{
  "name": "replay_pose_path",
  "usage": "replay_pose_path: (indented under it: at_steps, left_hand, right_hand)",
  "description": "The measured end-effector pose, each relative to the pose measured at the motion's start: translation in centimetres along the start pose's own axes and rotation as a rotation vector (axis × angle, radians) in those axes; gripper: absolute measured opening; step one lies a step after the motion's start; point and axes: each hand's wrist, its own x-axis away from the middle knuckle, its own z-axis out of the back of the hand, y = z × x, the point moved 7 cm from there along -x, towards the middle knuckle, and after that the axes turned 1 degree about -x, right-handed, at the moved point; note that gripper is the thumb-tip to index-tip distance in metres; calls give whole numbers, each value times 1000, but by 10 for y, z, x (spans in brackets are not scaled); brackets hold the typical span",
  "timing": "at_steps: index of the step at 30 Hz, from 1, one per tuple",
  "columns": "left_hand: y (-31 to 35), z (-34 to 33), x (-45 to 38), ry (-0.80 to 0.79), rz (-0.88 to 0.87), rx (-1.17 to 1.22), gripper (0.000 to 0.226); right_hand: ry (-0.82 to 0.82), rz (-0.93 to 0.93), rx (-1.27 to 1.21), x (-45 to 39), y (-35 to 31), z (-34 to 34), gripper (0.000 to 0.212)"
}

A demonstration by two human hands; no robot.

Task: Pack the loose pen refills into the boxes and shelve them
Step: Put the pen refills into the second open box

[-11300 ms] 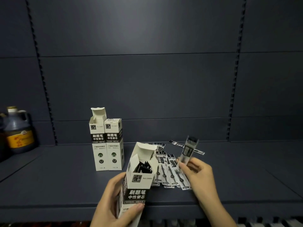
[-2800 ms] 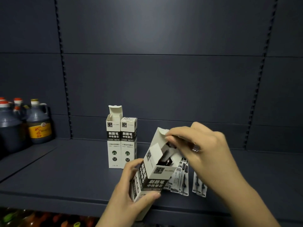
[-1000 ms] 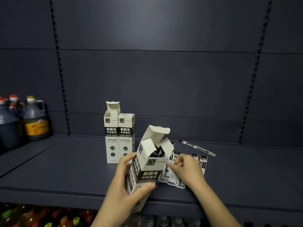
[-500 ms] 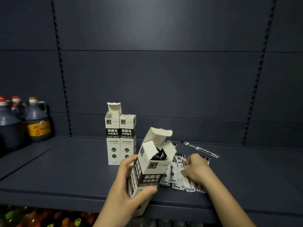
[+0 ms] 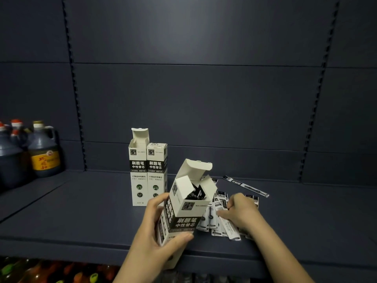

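Dark matte metal shelf (image 5: 81, 217) fills the frame, and at lower centre the left hand (image 5: 155, 235) grips a tall white cardboard box (image 5: 184, 211) printed "刷题笔 中性替芯", flaps open, its long axis tilted up and right. Just right, the right hand (image 5: 242, 211) pinches from the glossy flat refill packets (image 5: 219, 225) lying on the shelf. Behind stand two matching upright boxes (image 5: 148, 172), left one open-topped.

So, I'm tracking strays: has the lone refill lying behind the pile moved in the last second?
No. The lone refill lies at the same slant, right of the pile, near the shelf's back wall.
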Motion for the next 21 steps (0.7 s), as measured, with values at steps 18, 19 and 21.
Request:
replay_pose_path:
  at_steps: [18, 19, 21]
  left_hand:
    - [-1, 1, -1, -2, -3, 27, 76]
    - [-1, 2, -1, -4, -2, 27, 76]
    - [-1, 1, -1, -14, 1, 22, 76]
  right_hand:
    - [145, 299, -402, 39, -18, 70, 14]
    - [125, 356, -437, 49, -27, 75, 18]
    - [93, 449, -507, 74, -44, 88, 24]
